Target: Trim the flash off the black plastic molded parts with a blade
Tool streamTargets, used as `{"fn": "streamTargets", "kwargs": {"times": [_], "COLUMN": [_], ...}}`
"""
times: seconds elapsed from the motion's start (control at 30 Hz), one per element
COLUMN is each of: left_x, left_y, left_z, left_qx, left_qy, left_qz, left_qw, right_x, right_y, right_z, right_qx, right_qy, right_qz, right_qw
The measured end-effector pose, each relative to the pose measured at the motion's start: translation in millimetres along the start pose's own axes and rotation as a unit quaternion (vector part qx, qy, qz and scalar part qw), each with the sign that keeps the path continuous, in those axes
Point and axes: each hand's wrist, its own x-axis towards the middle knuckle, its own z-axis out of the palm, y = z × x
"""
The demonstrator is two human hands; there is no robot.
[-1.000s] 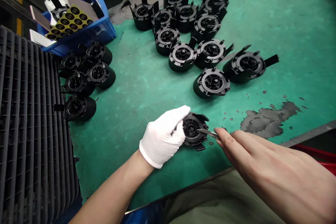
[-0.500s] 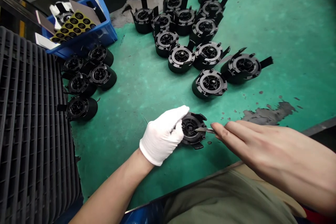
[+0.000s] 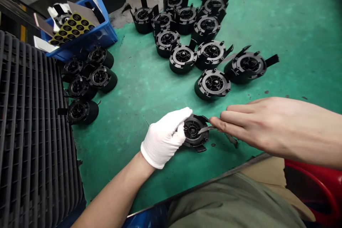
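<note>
A round black plastic housing [image 3: 196, 131] with ribs, rings and tabs stands near the front of the green table. My left hand [image 3: 165, 137], in a white glove, is closed around its left side, the thumb along the upper rim. My bare right hand [image 3: 248, 124] is at the right of the housing, its fingers closed on a slim pointed metal tool [image 3: 205, 129], perhaps a small blade or tweezers. The tool's tip lies over the ribbed middle of the housing. Whether it touches cannot be made out, and my fingers hide its rear part.
Several similar black housings [image 3: 183, 57] stand in a group at the back, one [image 3: 212, 83] nearest me. More housings [image 3: 103, 77] stand at left beside a black plastic grid [image 3: 29, 124]. A blue bin [image 3: 85, 41] holds a yellow sticker sheet [image 3: 72, 26]. A red stool [image 3: 315, 181] is at lower right.
My right hand has swung up and slightly left, tilting the tool while its tip stays near the housing's middle. The left hand keeps its hold. The view has shifted slightly.
</note>
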Motion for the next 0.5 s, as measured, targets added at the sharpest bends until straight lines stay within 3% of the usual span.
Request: {"fn": "streamTargets", "kwargs": {"times": [0.1,0.23,0.33,0.5], "left_x": [-0.8,1.2,2.2,1.4], "left_y": [-0.5,-0.3,-0.9,-2.4], "left_z": [-0.5,-1.8,-1.8,-0.8], "left_qx": [-0.009,-0.009,-0.017,-0.017], "left_qy": [-0.005,-0.009,0.001,-0.006], "left_qz": [-0.004,0.005,0.016,0.018], "left_qw": [1.0,1.0,1.0,1.0], "right_x": [19.3,34.7,40.2,49.4], "right_y": [-0.9,5.2,11.5,10.6], "right_z": [-17.2,-22.6,-23.1,-28.7], "right_qx": [0.059,0.109,0.101,0.094], "right_qy": [-0.137,-0.163,-0.177,-0.216], "right_qz": [-0.08,-0.056,-0.068,-0.029], "right_qw": [0.986,0.979,0.977,0.971]}}
